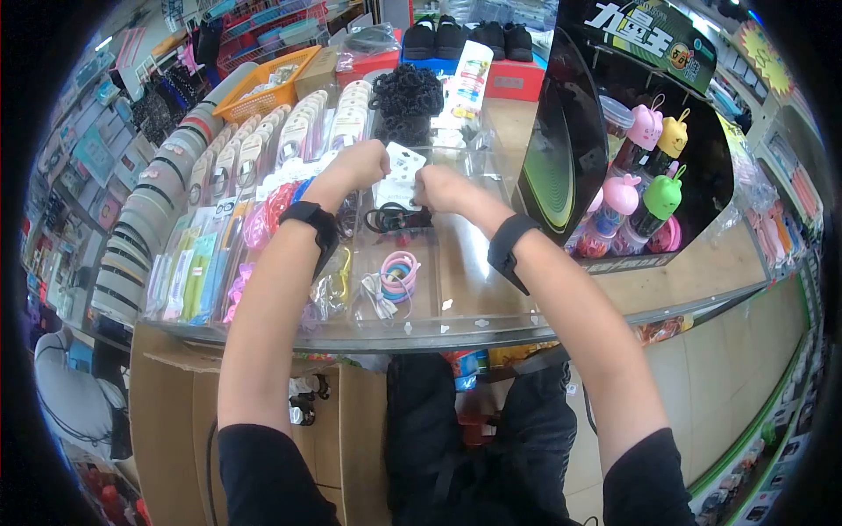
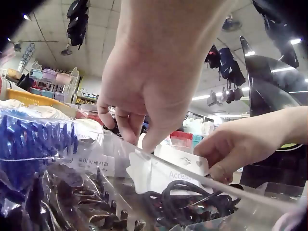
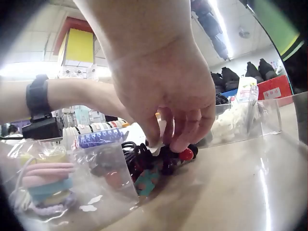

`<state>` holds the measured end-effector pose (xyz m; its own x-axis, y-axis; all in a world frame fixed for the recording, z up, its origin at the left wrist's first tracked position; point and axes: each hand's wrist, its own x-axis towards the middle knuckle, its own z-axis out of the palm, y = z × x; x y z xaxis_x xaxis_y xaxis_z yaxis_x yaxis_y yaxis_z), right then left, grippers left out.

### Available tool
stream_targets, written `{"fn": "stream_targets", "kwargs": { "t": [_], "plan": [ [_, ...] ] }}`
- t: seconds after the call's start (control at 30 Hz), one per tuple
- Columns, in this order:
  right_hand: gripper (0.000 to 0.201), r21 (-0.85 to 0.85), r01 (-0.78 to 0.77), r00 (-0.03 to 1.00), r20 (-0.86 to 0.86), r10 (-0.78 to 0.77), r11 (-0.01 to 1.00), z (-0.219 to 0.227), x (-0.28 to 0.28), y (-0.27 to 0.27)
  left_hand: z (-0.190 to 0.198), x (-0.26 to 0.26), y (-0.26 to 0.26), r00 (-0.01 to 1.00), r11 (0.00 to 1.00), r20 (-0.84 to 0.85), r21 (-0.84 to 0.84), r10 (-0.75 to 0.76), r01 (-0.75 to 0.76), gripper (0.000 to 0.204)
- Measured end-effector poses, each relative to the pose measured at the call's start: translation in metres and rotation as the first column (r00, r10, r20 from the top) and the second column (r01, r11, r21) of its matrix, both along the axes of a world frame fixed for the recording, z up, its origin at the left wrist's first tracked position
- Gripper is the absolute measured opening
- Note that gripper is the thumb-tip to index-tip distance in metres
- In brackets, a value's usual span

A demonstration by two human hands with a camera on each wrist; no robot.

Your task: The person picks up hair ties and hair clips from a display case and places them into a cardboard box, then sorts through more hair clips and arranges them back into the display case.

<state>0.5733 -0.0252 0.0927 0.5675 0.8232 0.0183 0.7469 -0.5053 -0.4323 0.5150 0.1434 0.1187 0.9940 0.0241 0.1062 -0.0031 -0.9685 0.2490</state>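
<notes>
On the counter (image 1: 702, 267), at mid-length and on the far side of the coloured ties (image 1: 399, 276), the white cards (image 1: 396, 191) stand over a heap of black ties (image 1: 386, 221). The left hand (image 1: 358, 167) pinches the cards from the left, thumb at their upper edge. The right hand (image 1: 447, 188) grips them from the right between thumb and bent fingers. Holding from both sides presumably serves to steady them. Whether the ties are fastened to the cards cannot be told. A clear divider (image 3: 113, 192) parts black from coloured, apparently so that stock is sorted yet visible. To the right, a black stand (image 1: 545, 175) displays cups (image 1: 621, 195), seemingly grouped for shoppers' notice.
</notes>
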Motion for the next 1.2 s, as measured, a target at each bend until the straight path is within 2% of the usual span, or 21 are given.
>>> {"fn": "stream_targets", "kwargs": {
  "t": [0.03, 0.07, 0.23, 0.37, 0.43, 0.47, 0.53, 0.67, 0.73, 0.77, 0.83, 0.87, 0.93, 0.97, 1.03, 1.17, 1.2],
  "plan": [
    [0.025, -0.023, 0.068, 0.992, -0.106, -0.07, 0.997, 0.003, -0.001, 0.0, 0.0, 0.0, 0.0, 1.0, 1.0, 0.01, 0.019, 0.002, -0.002, 0.017],
    [0.025, -0.023, 0.068, 0.992, -0.107, -0.07, 0.997, 0.006, -0.003, -0.003, 0.0, 0.001, 0.0, 1.0, 1.0, 0.008, 0.02, 0.002, -0.002, 0.017],
    [0.05, 0.164, 0.077, 0.997, -0.006, -0.077, 0.983, 0.0, -0.002, -0.009, -0.002, 0.004, 0.002, 0.997, 0.998, -0.059, -0.031, 0.058, -0.06, 0.019],
    [0.058, 0.17, 0.087, 0.994, -0.076, -0.075, 0.982, -0.001, 0.001, -0.01, 0.003, 0.001, 0.002, 0.996, 0.996, -0.086, -0.08, 0.036, -0.043, 0.02],
    [0.063, 0.316, -0.033, 0.998, 0.054, 0.017, 0.948, -0.004, -0.001, -0.011, 0.005, 0.0, 0.002, 0.987, 0.995, -0.153, -0.086, 0.043, -0.057, 0.024],
    [0.063, 0.317, -0.033, 0.999, 0.052, 0.018, 0.948, -0.004, -0.001, -0.01, 0.005, 0.001, 0.003, 0.987, 0.995, -0.155, -0.086, 0.044, -0.058, 0.024],
    [0.068, 0.209, -0.024, 0.999, 0.053, 0.014, 0.978, -0.002, -0.001, -0.01, 0.005, 0.001, 0.005, 0.989, 0.987, -0.149, -0.154, 0.015, -0.038, 0.024],
    [0.066, 0.2, 0.007, 1.0, 0.0, -0.007, 0.98, 0.002, -0.001, -0.01, 0.007, 0.0, 0.004, 0.989, 0.985, -0.145, -0.173, -0.014, -0.012, 0.023],
    [0.059, 0.08, -0.012, 1.0, -0.009, 0.013, 0.997, 0.003, 0.002, -0.009, 0.009, -0.002, 0.005, 0.981, 0.982, -0.194, -0.19, -0.018, -0.019, 0.022],
    [0.059, 0.08, -0.014, 1.0, -0.011, 0.014, 0.997, 0.002, 0.003, -0.008, 0.009, -0.003, 0.006, 0.981, 0.982, -0.195, -0.19, -0.017, -0.021, 0.022],
    [0.043, 0.117, 0.042, 0.993, -0.118, -0.028, 0.992, -0.001, 0.005, -0.005, 0.008, -0.003, 0.007, 0.987, 0.984, -0.16, -0.176, -0.029, 0.001, 0.022],
    [0.043, 0.117, 0.042, 0.993, -0.118, -0.028, 0.992, -0.002, 0.007, -0.004, 0.008, -0.003, 0.007, 0.987, 0.984, -0.16, -0.176, -0.029, 0.0, 0.022],
    [0.033, 0.168, 0.104, 0.972, -0.225, -0.065, 0.98, -0.003, 0.01, -0.001, 0.007, -0.003, 0.006, 0.988, 0.984, -0.15, -0.177, -0.028, 0.001, 0.022],
    [0.033, 0.168, 0.104, 0.972, -0.225, -0.065, 0.98, -0.003, 0.01, -0.002, 0.008, -0.004, 0.005, 0.988, 0.984, -0.15, -0.177, -0.028, 0.001, 0.022],
    [0.027, 0.235, 0.124, 0.99, -0.096, -0.104, 0.964, -0.005, 0.011, -0.004, 0.007, -0.006, 0.004, 0.994, 0.986, -0.108, -0.169, -0.017, -0.002, 0.02],
    [0.026, 0.253, 0.116, 0.992, -0.087, -0.097, 0.961, -0.01, 0.018, -0.003, 0.004, -0.004, 0.003, 0.996, 0.98, -0.086, -0.197, -0.031, 0.014, 0.019],
    [0.024, 0.27, 0.143, 0.984, -0.146, -0.106, 0.952, -0.012, 0.02, -0.003, 0.002, -0.004, 0.004, 0.998, 0.983, -0.061, -0.181, -0.005, -0.006, 0.019]
  ]
}}
